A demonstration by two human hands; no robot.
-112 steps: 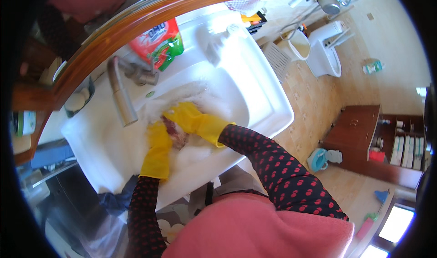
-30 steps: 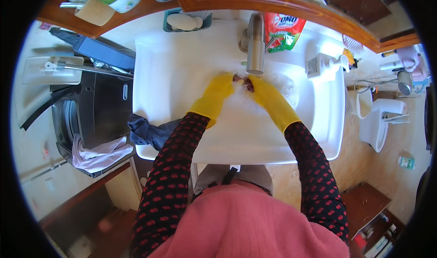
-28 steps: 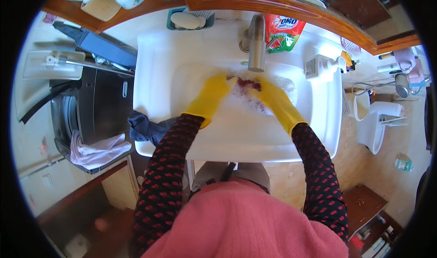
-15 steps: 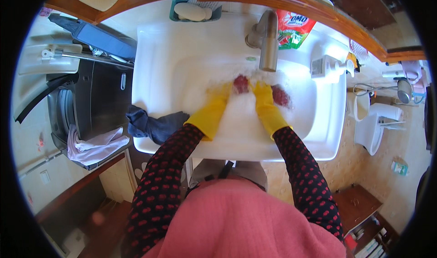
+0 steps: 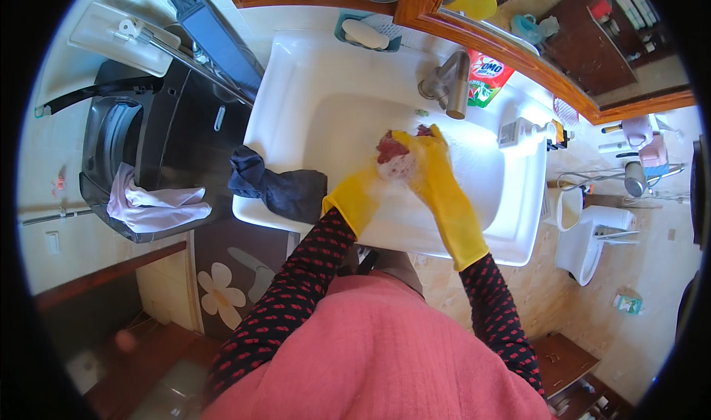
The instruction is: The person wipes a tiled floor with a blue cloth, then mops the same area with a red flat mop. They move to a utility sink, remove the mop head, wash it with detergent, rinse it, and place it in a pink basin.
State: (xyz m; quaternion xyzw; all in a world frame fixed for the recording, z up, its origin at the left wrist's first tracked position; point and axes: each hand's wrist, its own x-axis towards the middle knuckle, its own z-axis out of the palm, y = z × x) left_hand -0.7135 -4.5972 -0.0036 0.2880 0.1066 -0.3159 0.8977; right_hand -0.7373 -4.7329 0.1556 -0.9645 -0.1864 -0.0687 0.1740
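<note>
A bunched, wet dark-red cloth, coated with white suds, is held up over the white sink. My right hand, in a long yellow rubber glove, closes on the cloth from the right and over its top. My left hand, gloved the same way, supports it from the lower left; suds cover most of those fingers, and its grip shows only in part. Foamy water lies in the basin below. A dark grey-blue cloth is draped over the sink's left front rim, beside my left forearm.
Behind the basin stands a metal faucet, with a red-and-green detergent pouch next to it. A white pump bottle sits on the right ledge. A soap dish is at the back. Wood-framed mirror overhangs; a dark washing machine stands left.
Both hands have come together and lifted the red cloth out of the suds; before, they were apart, low in the foam, with red fabric showing in two places. The view has shifted and turned.
</note>
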